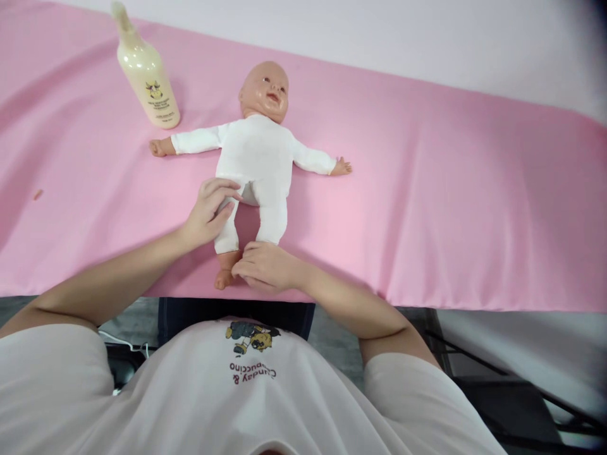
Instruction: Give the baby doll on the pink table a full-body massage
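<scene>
Nearest the lens, the person's white printed T-shirt point(246, 379) fills the lower view. Beyond it a pink cloth point(427, 208) covers the tabletop. On it a baby doll point(256, 158) in a white bodysuit lies face up, arms spread, feet toward the person. Beyond the doll's outstretched arm on the left stands a cream lotion bottle point(147, 72). The left hand point(208, 212) rests loosely curled on the doll's hip and thigh, holding nothing. The right hand point(265, 265) is closed around the doll's foot and ankle. The doll looks light, its body soft under the cloth, head and limbs hard plastic; legs or torso offer the surest hold.
</scene>
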`<state>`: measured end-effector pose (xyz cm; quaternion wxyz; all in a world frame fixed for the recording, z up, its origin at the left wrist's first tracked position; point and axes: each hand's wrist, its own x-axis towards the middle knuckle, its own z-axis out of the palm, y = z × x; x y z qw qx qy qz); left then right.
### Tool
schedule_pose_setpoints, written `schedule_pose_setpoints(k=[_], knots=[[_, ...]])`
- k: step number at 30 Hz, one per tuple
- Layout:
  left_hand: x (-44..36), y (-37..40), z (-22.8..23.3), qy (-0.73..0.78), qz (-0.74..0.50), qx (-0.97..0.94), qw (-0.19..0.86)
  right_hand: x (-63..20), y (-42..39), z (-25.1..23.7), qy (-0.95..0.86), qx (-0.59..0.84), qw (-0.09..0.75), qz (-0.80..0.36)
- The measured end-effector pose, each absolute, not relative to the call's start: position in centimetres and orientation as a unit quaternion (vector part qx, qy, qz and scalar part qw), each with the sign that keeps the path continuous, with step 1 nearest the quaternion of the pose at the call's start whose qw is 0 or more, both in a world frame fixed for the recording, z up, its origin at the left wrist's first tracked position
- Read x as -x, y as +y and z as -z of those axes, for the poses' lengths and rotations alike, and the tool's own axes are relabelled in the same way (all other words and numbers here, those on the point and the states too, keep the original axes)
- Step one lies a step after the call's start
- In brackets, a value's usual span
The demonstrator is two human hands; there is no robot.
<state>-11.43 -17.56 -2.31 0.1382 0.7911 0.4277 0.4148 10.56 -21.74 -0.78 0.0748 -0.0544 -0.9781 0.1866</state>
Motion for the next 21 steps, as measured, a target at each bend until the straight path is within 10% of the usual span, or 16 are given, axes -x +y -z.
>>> schedule_pose_setpoints(k=[9, 21], knots=[[11.1, -17.5, 2.4, 0.42, -0.412, -0.799, 0.123, -11.1, -20.4, 0.9, -0.967, 0.1, 0.157, -0.175], [9.6, -15.2, 0.9, 0.4, -0.418, -0.8, 0.16, -12.1, -16.2, 2.0, -0.754, 0.401, 0.468, -0.227]])
